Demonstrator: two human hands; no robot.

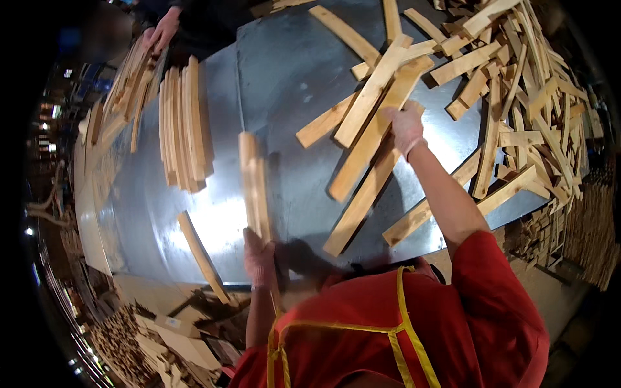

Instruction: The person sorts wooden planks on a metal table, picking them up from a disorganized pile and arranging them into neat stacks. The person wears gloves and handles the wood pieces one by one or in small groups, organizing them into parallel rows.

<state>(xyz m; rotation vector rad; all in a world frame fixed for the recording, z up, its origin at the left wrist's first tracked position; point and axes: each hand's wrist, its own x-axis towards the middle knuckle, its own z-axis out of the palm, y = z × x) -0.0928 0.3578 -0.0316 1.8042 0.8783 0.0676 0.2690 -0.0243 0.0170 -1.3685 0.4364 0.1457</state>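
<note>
My left hand (259, 262), in a pale glove, is closed around the near end of a small bundle of wooden slats (253, 181), blurred by motion, pointing away from me over the metal table (288, 90). Farther right, my gloved right hand (407, 128) grips a long wooden slat (374, 139) by its edge, fingers partly hidden. Another slat (362, 210) lies beneath that hand, slanting toward me. Beyond it, a lighter slat (372, 94) rests across others.
A row of slats (183, 126) lies left of my bundle. One single slat (202, 258) overhangs the near edge. A large jumbled slat pile (517, 97) covers the right end. At the far left, another person's hand (165, 29) touches more slats (132, 84).
</note>
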